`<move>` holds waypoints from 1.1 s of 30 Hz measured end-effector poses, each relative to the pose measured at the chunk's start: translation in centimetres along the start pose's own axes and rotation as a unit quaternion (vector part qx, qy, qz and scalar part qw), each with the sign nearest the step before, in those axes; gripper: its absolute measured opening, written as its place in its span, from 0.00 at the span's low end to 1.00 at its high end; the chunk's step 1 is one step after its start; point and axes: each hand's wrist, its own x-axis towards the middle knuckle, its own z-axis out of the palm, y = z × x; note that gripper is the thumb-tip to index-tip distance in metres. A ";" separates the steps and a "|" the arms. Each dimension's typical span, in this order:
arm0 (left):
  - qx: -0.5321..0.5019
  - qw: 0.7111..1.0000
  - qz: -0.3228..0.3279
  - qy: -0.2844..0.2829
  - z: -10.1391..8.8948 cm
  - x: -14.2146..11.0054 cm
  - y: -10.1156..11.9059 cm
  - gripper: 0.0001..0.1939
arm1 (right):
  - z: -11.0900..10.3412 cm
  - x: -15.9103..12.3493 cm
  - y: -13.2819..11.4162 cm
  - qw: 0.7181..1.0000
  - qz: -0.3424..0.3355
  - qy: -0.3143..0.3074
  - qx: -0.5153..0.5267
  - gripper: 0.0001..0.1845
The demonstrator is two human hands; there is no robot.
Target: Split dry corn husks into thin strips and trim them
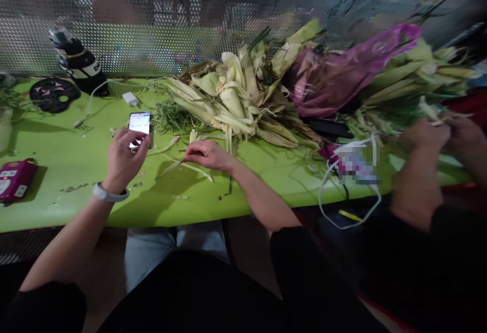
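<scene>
My left hand, a pale band on its wrist, hovers at the lit phone. Its fingers are loosely bent and apart, with nothing held; whether a fingertip touches the screen I cannot tell. To the right, my right hand pinches thin pale corn husk strips just above the green tabletop. Behind it lies a big heap of corn husks. A small pile of green shreds sits between the phone and the heap.
A black bottle and a black palette-shaped piece stand back left, near a white cable. A magenta device lies at far left. A pink plastic bag rests in the husks. At right, a co-worker's hands hold husk.
</scene>
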 end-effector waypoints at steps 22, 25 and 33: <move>-0.280 0.928 0.031 -0.243 2.6 -2.9 2.4 0.06 | -0.3 0.0 -0.5 1.000 -0.010 -0.024 0.013 0.19; -0.331 0.896 -0.040 -0.293 2.9 -2.6 2.5 0.08 | -0.2 0.0 -0.6 0.999 -0.002 -0.017 0.032 0.18; -0.433 0.811 -0.271 -0.286 3.9 -1.4 2.4 0.12 | -1.7 -1.1 -2.2 0.994 0.039 0.059 0.080 0.16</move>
